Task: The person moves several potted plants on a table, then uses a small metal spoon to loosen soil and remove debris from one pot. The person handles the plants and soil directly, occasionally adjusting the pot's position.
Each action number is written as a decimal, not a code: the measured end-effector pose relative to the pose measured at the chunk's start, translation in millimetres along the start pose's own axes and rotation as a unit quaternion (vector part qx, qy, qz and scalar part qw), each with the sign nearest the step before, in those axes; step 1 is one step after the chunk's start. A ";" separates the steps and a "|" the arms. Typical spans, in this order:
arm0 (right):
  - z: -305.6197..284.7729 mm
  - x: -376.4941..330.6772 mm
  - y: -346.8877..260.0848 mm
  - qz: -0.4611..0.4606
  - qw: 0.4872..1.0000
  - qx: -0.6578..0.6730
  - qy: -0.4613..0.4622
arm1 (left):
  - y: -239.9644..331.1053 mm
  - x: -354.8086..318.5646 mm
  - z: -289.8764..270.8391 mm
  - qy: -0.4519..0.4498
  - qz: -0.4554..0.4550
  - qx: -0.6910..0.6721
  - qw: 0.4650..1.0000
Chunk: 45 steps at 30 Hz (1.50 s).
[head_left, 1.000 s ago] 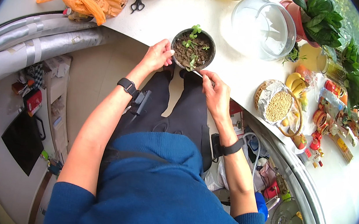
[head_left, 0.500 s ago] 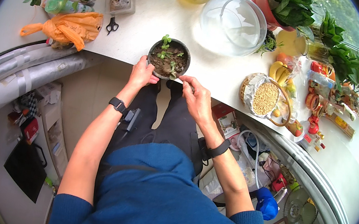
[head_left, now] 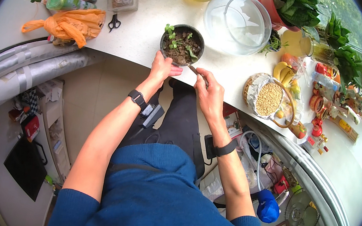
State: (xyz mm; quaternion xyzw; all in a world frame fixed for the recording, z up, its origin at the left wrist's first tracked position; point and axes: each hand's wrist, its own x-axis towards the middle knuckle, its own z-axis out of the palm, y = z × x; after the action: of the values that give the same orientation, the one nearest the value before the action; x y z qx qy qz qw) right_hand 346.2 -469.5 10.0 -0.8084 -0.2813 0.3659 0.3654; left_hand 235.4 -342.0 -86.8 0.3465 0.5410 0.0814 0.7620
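A round dark plant pot (head_left: 202, 48) with brown soil and small green seedlings (head_left: 173, 44) is near the front edge of the white table. My left hand (head_left: 163, 68) holds the pot at its near left side, its fingers reaching along the underside. In my closed right hand (head_left: 210, 94) is a thin brownish tool (head_left: 193, 70). Its tip points up toward the pot's near right rim; the rest is hidden by my fingers, so I cannot tell its kind.
A large clear plastic basin (head_left: 237, 24) stands behind the pot to the right. Further right are a basket of pale beans (head_left: 268, 99) and bananas (head_left: 283, 73). Black scissors (head_left: 114, 23) and a knotted orange bag (head_left: 70, 26) lie left. Leafy potted plants (head_left: 293, 9) line the back.
The pot has moved away from me and to the right, further over the table, with my left hand following. My right hand has shifted slightly right, and more of its tool shows.
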 end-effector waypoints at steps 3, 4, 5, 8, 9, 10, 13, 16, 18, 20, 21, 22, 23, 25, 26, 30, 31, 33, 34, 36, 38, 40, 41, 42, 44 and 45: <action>5.3 14.8 1.9 -0.036 0.998 -0.046 0.024 | 8.5 11.4 6.2 -0.010 0.016 -0.022 1.000; 2.5 16.0 2.4 -0.047 0.996 -0.064 0.033 | 10.9 14.4 7.3 -0.012 0.017 -0.022 1.000; -1.4 18.0 2.3 -0.052 0.994 -0.086 0.039 | 13.1 16.0 6.3 -0.022 0.021 -0.010 0.999; -13.9 23.9 -0.7 -0.028 0.992 -0.122 0.031 | 14.8 15.5 4.3 -0.026 0.018 0.000 1.000; -14.4 25.8 -2.5 -0.035 0.993 -0.112 0.033 | 14.8 15.3 3.7 -0.029 0.016 0.002 0.999; -14.2 28.0 -4.4 -0.041 0.993 -0.104 0.035 | 14.6 15.0 3.6 -0.028 0.014 0.004 0.999; -5.1 33.4 -9.6 -0.108 0.988 -0.103 0.046 | 15.4 15.4 3.0 -0.034 0.003 0.008 0.999; -5.3 31.0 -12.4 -0.081 0.982 -0.166 0.029 | 20.2 12.2 -1.2 -0.039 -0.020 0.016 0.999; -7.2 29.5 -12.7 -0.064 0.988 -0.133 0.037 | 24.1 6.5 -2.7 -0.051 -0.047 0.031 0.997; -7.7 30.1 -12.0 -0.069 0.989 -0.123 0.046 | 29.0 -2.6 -5.7 -0.072 -0.081 0.061 0.992; -6.8 30.6 -11.5 -0.093 0.986 -0.125 0.052 | 30.4 -9.7 -5.3 -0.084 -0.092 0.078 0.989; -3.6 31.9 -11.3 -0.133 0.982 -0.121 0.054 | 32.3 -16.9 -4.4 -0.119 -0.113 0.086 0.983; 0.9 33.2 -11.2 -0.121 0.982 -0.138 0.041 | 35.1 -23.6 -3.3 -0.154 -0.132 0.095 0.975; 6.4 32.2 -10.3 -0.085 0.986 -0.141 0.034 | 40.1 -37.6 1.8 -0.193 -0.154 0.096 0.964; 7.9 30.6 -9.8 -0.069 0.987 -0.142 0.030 | 42.2 -42.4 6.4 -0.203 -0.147 0.085 0.964; 14.8 18.9 -10.4 -0.059 0.992 -0.110 -0.002 | 46.2 -51.3 21.9 -0.186 -0.145 -0.003 0.972; 14.5 17.7 -11.2 -0.046 0.995 -0.084 -0.032 | 46.1 -51.5 22.2 -0.168 -0.161 -0.002 0.973; 11.4 13.2 -13.2 -0.019 0.994 -0.072 -0.084 | 44.1 -52.5 19.3 -0.153 -0.174 -0.008 0.973; 8.7 11.1 -14.1 -0.017 0.993 -0.058 -0.105 | 42.8 -52.6 17.4 -0.153 -0.176 -0.008 0.972; 2.7 3.2 -14.8 -0.034 0.988 -0.049 -0.140 | 41.4 -51.7 11.7 -0.152 -0.181 -0.030 0.971; -13.6 -6.4 -10.4 -0.025 0.987 -0.019 -0.158 | 39.8 -50.1 12.6 -0.161 -0.190 -0.071 0.966; -31.9 -11.4 -0.5 -0.012 0.983 0.051 -0.177 | 37.7 -48.0 16.9 -0.164 -0.195 -0.119 0.960; -37.8 -10.7 5.2 -0.015 0.979 0.045 -0.197 | 35.9 -47.4 20.8 -0.154 -0.197 -0.127 0.960; -41.7 -9.8 11.0 -0.039 0.976 0.054 -0.210 | 34.6 -46.3 24.9 -0.156 -0.192 -0.143 0.958; -49.5 -7.5 24.0 -0.075 0.973 0.077 -0.205 | 30.9 -44.2 32.3 -0.138 -0.201 -0.171 0.955; -55.4 -3.5 31.3 -0.072 0.971 0.089 -0.210 | 29.0 -43.7 35.5 -0.127 -0.203 -0.190 0.952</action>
State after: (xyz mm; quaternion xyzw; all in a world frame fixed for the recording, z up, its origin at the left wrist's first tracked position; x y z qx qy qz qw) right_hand 394.2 -511.3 12.2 -0.6551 -0.3756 0.5240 0.3939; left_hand 256.5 -357.8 -29.2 0.0856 0.4733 -0.0177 0.8766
